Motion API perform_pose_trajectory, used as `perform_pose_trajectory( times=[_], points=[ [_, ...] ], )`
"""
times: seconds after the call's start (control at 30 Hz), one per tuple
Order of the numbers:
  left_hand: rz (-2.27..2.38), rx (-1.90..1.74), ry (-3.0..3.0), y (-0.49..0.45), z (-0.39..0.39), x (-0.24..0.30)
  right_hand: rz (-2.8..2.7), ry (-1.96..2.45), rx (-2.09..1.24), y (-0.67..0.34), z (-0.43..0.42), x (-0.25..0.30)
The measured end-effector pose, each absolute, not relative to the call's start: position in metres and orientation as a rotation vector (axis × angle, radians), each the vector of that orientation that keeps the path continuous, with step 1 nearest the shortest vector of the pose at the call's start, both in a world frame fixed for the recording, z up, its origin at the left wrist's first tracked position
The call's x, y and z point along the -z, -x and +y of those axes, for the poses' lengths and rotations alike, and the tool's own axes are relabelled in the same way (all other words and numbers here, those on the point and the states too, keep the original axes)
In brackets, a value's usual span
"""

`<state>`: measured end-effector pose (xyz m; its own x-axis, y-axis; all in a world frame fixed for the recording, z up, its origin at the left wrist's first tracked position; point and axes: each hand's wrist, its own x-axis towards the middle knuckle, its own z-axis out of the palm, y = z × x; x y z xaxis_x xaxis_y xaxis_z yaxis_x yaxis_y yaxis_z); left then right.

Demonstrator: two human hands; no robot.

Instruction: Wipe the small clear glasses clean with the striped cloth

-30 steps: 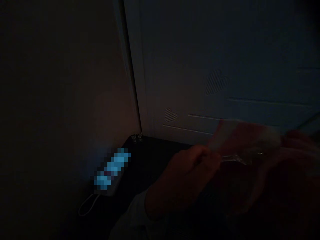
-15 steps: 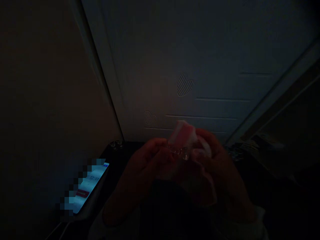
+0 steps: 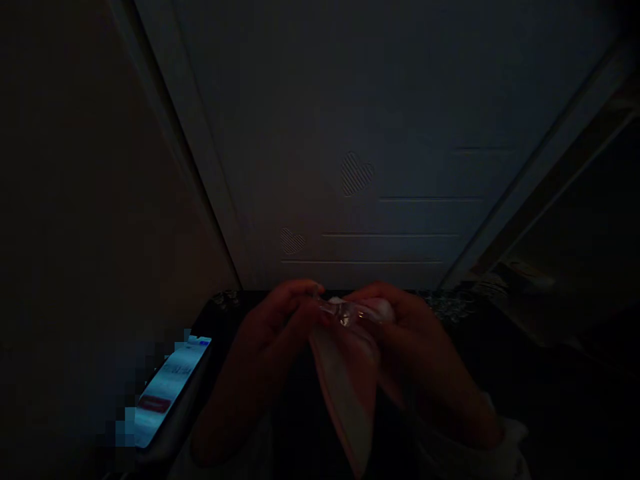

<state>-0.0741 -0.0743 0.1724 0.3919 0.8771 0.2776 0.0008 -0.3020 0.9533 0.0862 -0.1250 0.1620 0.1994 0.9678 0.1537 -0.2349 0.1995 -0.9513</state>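
The scene is very dark. My left hand [image 3: 270, 340] and my right hand [image 3: 425, 360] meet in front of me, fingers pinched together on a small clear, shiny object [image 3: 343, 313] and a pale pink cloth [image 3: 345, 387]. The cloth hangs down between my hands. What the shiny object is I cannot make out. Both hands hover over a dark surface [image 3: 550, 400].
A lit phone [image 3: 167, 387] lies on the dark surface at the lower left. Behind my hands stands a white panel [image 3: 390, 133] with small heart-shaped marks. A plain wall [image 3: 90, 200] fills the left. Something dim lies at the far right [image 3: 520, 277].
The view has swung to the right and down, so the hands now sit at the centre. The cloth, held up half a second ago, now hangs downward between the hands.
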Motion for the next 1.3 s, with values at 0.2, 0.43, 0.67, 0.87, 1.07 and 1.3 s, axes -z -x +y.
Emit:
perform_pose_trajectory(
  times=[0.2,0.43,0.67,0.87,1.07,1.3],
  points=[
    [0.741,-1.105,-1.587,0.073,-0.073,-0.172,-1.049,1.002,-0.962,-0.091,-0.124,-0.16],
    [0.657,-1.015,-1.493,0.076,-0.072,-0.171,-1.01,1.005,-0.991,-0.1,-0.126,-0.153],
    [0.743,-1.011,-1.588,0.079,-0.069,-0.171,-0.926,1.047,-1.085,-0.096,-0.127,-0.167],
    [0.796,-0.918,-1.821,0.085,-0.065,-0.173,-1.093,1.137,-0.922,-0.1,-0.127,-0.164],
    [0.787,-0.964,-1.835,0.08,-0.066,-0.174,-1.244,1.164,-0.779,-0.103,-0.124,-0.161],
    [0.715,-1.001,-1.679,0.08,-0.068,-0.171,-1.293,1.091,-0.979,-0.108,-0.134,-0.156]
  ],
)
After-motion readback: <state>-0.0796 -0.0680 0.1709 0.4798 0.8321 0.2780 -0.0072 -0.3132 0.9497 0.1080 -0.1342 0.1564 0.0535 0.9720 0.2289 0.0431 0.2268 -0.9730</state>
